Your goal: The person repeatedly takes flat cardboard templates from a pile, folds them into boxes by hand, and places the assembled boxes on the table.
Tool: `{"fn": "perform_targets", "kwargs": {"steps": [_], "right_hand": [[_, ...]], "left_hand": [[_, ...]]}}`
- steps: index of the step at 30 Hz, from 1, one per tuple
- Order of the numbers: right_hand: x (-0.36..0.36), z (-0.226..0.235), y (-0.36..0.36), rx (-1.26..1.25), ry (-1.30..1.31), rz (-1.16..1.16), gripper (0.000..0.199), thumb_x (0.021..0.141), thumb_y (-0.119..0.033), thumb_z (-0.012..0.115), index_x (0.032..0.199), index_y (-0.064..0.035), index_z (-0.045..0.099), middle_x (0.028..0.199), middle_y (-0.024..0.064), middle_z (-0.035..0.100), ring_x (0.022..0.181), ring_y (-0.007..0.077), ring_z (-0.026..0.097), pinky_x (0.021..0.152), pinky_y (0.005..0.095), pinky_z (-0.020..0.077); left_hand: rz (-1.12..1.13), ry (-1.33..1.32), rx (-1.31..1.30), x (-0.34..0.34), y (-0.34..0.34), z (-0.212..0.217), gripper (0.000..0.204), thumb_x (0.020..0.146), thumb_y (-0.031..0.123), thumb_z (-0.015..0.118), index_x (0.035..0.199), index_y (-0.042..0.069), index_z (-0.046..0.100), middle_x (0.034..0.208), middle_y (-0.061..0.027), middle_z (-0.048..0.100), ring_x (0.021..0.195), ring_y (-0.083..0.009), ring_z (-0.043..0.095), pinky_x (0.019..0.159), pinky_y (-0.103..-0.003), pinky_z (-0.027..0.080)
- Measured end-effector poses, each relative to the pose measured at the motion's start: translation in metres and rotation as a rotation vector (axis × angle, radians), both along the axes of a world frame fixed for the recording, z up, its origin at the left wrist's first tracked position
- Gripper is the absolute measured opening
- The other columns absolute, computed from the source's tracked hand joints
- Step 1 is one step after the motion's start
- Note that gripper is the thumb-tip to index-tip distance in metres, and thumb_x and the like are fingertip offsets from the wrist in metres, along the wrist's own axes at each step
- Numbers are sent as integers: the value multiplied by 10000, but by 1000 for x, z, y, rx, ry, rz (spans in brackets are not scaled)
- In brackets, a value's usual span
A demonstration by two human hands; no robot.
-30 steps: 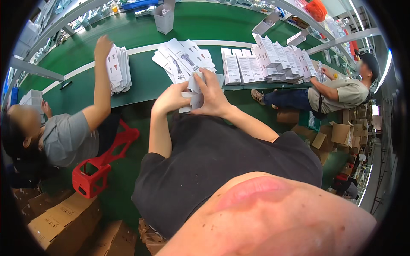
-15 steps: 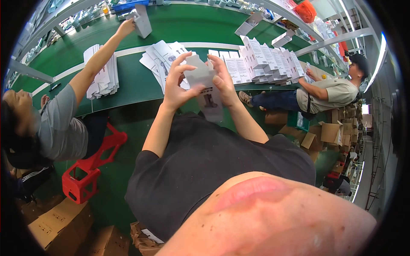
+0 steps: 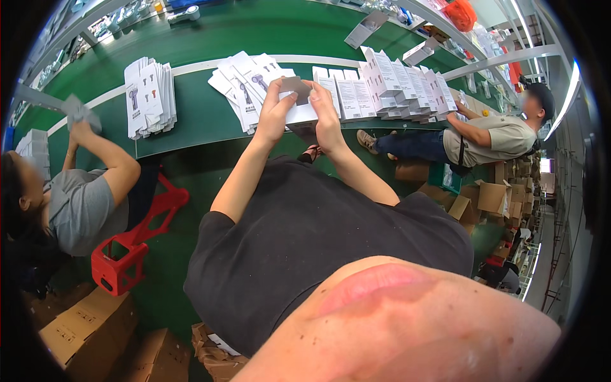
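A small white carton [image 3: 301, 114] is held in front of my chest, at the near edge of the green table. My left hand [image 3: 273, 118] grips its left side, thumb near the top. Wrapped round the opposite side is my right hand [image 3: 327, 121], its thumb and fingertips by the raised end flap [image 3: 295, 88], which looks grey in shadow. My fingers hide part of the carton's sides. Just beyond my left hand lie fanned-out flat cartons [image 3: 242, 83] with printed pictures. Right of my hands, white boxes [image 3: 356, 99] stand in rows.
Another pile of flat cartons [image 3: 151, 102] lies to the left. At far left a co-worker in grey holds a blurred box [image 3: 83, 116]; another co-worker stands at right beside stacked boxes [image 3: 398, 86]. Beyond the table runs a green conveyor belt [image 3: 261, 32]. A red stool [image 3: 121, 258] stands at left.
My hands have lowered the carton toward the table edge and come closer together at its flap. The left co-worker's arm has drawn back from the belt, bringing a box to the far left.
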State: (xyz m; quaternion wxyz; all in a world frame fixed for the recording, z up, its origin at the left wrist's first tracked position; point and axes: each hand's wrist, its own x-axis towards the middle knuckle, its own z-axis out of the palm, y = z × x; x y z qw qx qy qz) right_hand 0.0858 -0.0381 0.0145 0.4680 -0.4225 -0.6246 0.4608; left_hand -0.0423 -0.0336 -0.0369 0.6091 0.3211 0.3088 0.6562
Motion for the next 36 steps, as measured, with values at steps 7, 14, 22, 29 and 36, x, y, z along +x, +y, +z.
{"fn": "perform_targets", "kwargs": {"steps": [7, 14, 22, 29, 36], "right_hand": [[0, -20, 1, -323, 180, -45, 420, 1006, -190, 469, 1379, -1, 511, 1287, 127, 580, 1156, 217, 534, 1013, 299, 385], [-15, -20, -15, -280, 229, -121, 416, 990, -113, 491, 1384, 20, 516, 1272, 153, 600, 1168, 207, 552, 961, 267, 430], [2, -50, 3, -164, 240, -131, 436, 893, 0, 548, 1328, 20, 549, 1266, 177, 593, 1138, 251, 558, 1010, 324, 420], [-3, -40, 7, -12, -7, -170, 437, 825, 21, 581, 1261, -1, 563, 1223, 181, 579, 1125, 299, 551, 1051, 380, 411], [4, -30, 21, -11, -30, -67, 436, 828, -57, 620, 1256, -24, 546, 1229, 159, 548, 1119, 299, 552, 1041, 381, 420]], "left_hand": [[9, 357, 65, -4, -7, -14, 460, 894, 42, 543, 1349, -7, 488, 1294, -190, 557, 1191, -277, 515, 1062, -337, 376], [79, 167, -74, 1, -27, 6, 464, 962, 215, 506, 1390, 39, 490, 1413, -183, 493, 1321, -278, 441, 1141, -411, 310], [50, 290, 175, 2, -20, -12, 366, 986, 210, 472, 1326, 81, 506, 1459, -141, 470, 1359, -303, 408, 1154, -435, 290], [42, 349, 306, 0, -8, -37, 288, 974, 130, 506, 1254, 66, 491, 1442, -135, 470, 1284, -296, 444, 1098, -369, 332], [-14, 522, 241, -10, -11, -14, 439, 919, 135, 599, 1337, 81, 473, 1440, -155, 473, 1315, -292, 442, 1099, -364, 347]]}}
